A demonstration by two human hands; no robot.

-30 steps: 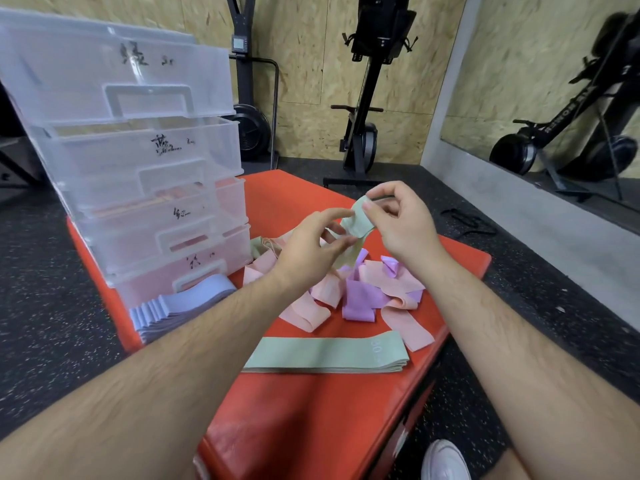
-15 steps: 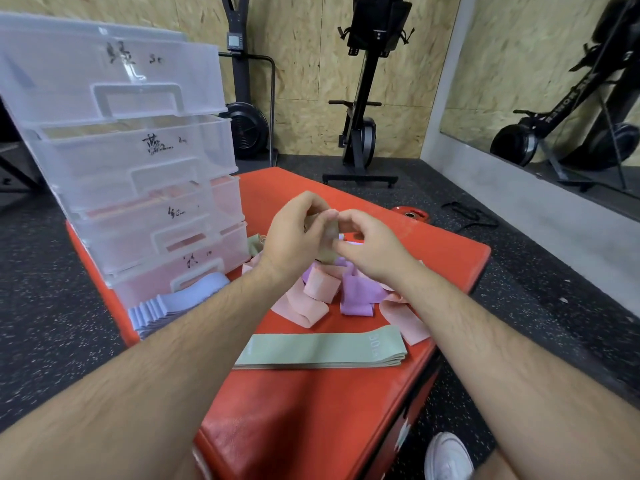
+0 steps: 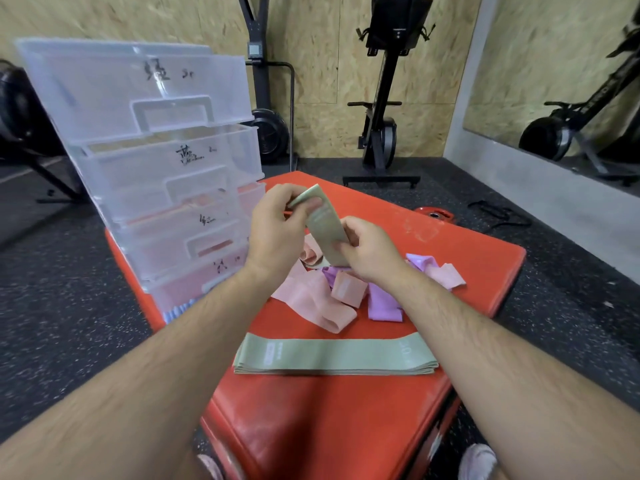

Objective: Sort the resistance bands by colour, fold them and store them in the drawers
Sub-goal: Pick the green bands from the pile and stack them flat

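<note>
green band (image 3: pixel 325 226) (tail hidden) maybe in right hand (image 3: pixel 370 254)

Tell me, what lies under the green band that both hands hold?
Under the green band lie loose pink bands and purple bands on the red mat. The right hand and left hand cover part of that pile.
</note>
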